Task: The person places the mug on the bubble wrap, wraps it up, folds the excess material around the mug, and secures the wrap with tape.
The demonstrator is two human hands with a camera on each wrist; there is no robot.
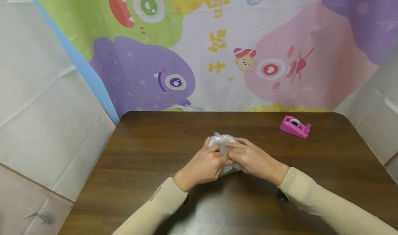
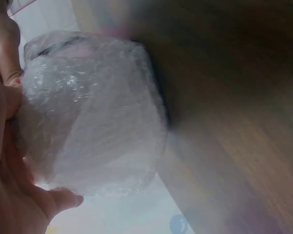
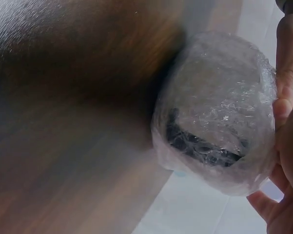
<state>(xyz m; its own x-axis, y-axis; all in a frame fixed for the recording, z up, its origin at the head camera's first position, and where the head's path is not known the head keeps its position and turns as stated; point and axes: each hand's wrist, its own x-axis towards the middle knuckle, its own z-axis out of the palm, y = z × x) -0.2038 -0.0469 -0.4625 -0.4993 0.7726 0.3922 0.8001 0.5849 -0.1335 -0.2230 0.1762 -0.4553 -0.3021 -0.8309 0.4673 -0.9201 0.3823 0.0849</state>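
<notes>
A rounded bundle in clear, crinkled bubble wrap (image 1: 223, 139) stands on the table between both hands. Something dark shows through the wrap in the right wrist view (image 3: 200, 146); its kind cannot be made out. My left hand (image 1: 207, 163) curls over the bundle's near left side and pinches the wrap at the top. From the right, my right hand (image 1: 253, 159) pinches the wrap at the same spot, and the fingers of both hands meet there. The left wrist view shows the left thumb (image 2: 63, 199) against the bundle's side.
A pink tape dispenser (image 1: 294, 127) with a roll of tape sits at the far right of the dark wooden table (image 1: 149, 142). Behind the table hangs a cloth (image 1: 230, 90) with cartoon monsters. Pale panels (image 1: 40, 100) flank the table.
</notes>
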